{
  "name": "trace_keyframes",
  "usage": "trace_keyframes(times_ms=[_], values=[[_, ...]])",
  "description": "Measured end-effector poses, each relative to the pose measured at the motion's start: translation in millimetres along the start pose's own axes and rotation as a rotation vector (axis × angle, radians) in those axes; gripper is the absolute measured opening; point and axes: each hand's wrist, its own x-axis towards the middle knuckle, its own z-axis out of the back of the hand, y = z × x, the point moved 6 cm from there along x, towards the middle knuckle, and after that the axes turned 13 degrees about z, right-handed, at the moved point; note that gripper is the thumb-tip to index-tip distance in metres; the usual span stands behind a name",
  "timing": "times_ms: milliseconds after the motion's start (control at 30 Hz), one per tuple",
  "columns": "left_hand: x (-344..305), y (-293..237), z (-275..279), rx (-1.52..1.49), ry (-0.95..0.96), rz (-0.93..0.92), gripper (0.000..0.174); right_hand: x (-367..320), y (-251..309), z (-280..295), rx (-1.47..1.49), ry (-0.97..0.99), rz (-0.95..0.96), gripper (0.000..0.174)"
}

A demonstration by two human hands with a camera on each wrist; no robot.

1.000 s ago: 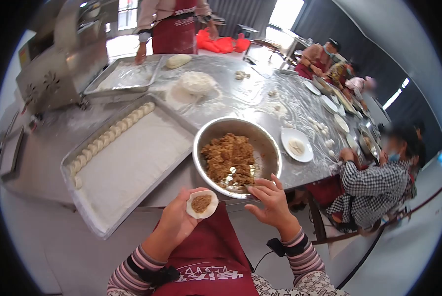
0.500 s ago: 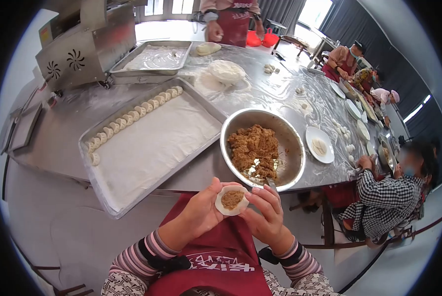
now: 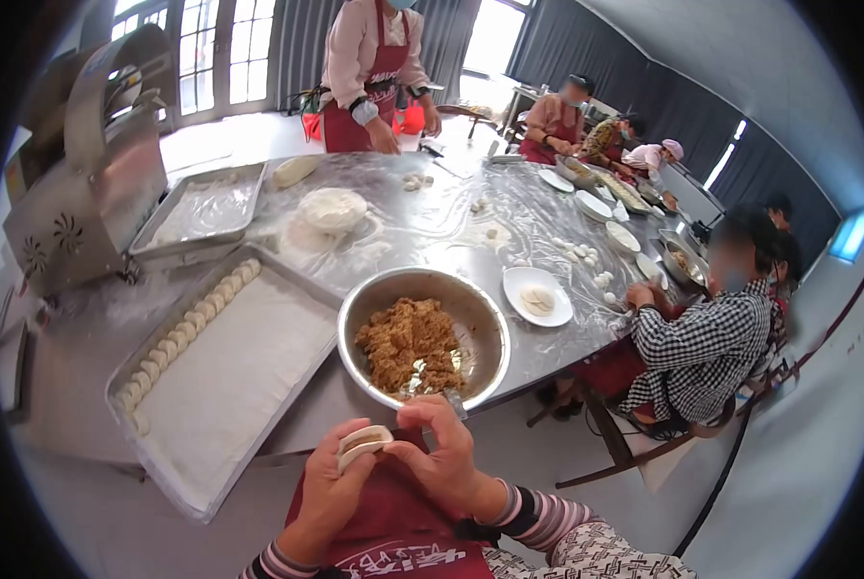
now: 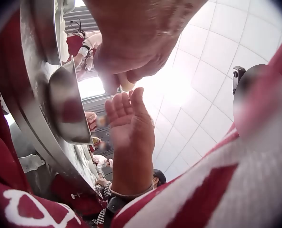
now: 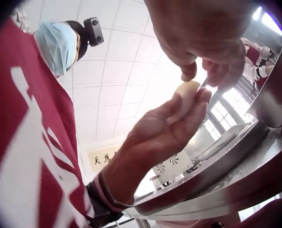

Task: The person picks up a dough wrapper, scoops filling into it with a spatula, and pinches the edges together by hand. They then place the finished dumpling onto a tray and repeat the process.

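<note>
The round white dough wrapper [image 3: 363, 449], spread open before, is now folded up around its brown minced filling [image 3: 368, 439].

You're wearing a dark red apron [image 3: 403, 511], white lettering on its front. Either side of it: striped sleeves [image 3: 550, 519], pink/grey/black; patterned light-and-dark cloth [image 3: 613, 552] to its right. Black wristband [image 4: 116, 204]. Above apron: pale blue mask [image 5: 56, 47], black head unit [image 5: 93, 31], probably a camera.
</note>
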Motion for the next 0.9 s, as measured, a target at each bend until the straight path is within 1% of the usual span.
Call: trace_keyframes(times_ms=[33,67,100,167,200,233,300,333,367,400,433,500,533,600,633,700,733,800,833,900], values=[[1.0,-1.9,-1.9,0.007,0.012,-0.006,0.042,-14.7,-19.6,-2.4,0.194,-0.033,-0.286,0.032],[0.5,-4.8,-1.3,-0.041,-0.012,-0.040,0.043,-20.0,-25.8,-9.6,0.345,0.044,-0.381,0.031],[-0.5,-6.0,0.1,-0.091,-0.039,-0.070,0.043,-21.1,-27.5,-8.9,0.343,0.040,-0.380,0.031],[0.9,0.7,-2.4,-0.031,-0.014,-0.078,0.044,-31.4,-29.8,-26.9,0.776,0.114,-0.642,0.024],[1.2,2.3,-4.7,0.026,0.007,-0.090,0.045,-31.2,-28.6,-26.7,0.734,0.113,-0.610,0.020],[1.0,2.2,-5.3,0.024,0.002,-0.089,0.045,-32.9,-29.0,-29.1,0.736,0.117,-0.612,0.020],[-2.4,1.4,-7.5,0.106,-0.013,-0.073,0.042,-32.9,-26.9,-25.7,0.625,-0.013,-0.517,0.022],[-4.2,0.0,-6.2,0.102,-0.041,-0.057,0.042,-24.7,-17.6,-17.2,0.319,0.061,-0.277,0.024],[-5.6,-4.9,-7.7,0.223,-0.051,-0.075,0.040,-14.5,-4.0,-11.5,0.029,0.137,-0.035,0.026],[-7.3,-7.4,-8.0,0.342,-0.066,-0.084,0.039,-13.8,-0.5,-11.4,-0.047,0.151,0.026,0.030],[-8.2,-8.8,-8.0,0.311,-0.062,-0.150,0.036,-10.1,6.0,-10.9,-0.080,0.172,0.088,0.031],[-5.5,-1.7,-5.8,0.203,-0.057,-0.211,0.033,-8.4,5.9,-9.6,-0.049,0.089,-0.037,0.031],[-4.8,2.6,-3.0,0.200,-0.088,-0.201,0.033,-13.3,2.2,-12.1,-0.025,0.109,-0.045,0.031],[-2.2,3.6,-0.6,0.210,-0.099,-0.247,0.031,-22.8,-18.3,-14.0,0.145,0.075,-0.253,0.027],[-1.7,4.6,1.8,0.207,-0.110,-0.247,0.031,-22.4,-19.5,-14.3,0.151,0.085,-0.253,0.027],[-1.2,8.5,4.7,0.217,-0.127,-0.211,0.030,-18.1,-11.9,-13.9,0.051,0.131,-0.143,0.022],[-1.4,7.6,5.5,0.212,-0.134,-0.210,0.030,-15.5,-9.6,-14.2,0.053,0.139,-0.145,0.022],[-3.4,4.1,5.7,0.307,-0.157,-0.221,0.030,-7.7,4.3,-14.3,-0.098,0.166,0.013,0.020],[-3.1,6.1,6.4,0.305,-0.163,-0.219,0.030,-7.8,4.9,-15.7,-0.093,0.171,0.012,0.020],[1.0,13.1,5.2,0.229,-0.126,-0.181,0.030,-7.0,10.8,-15.0,-0.225,0.149,0.111,0.018]])
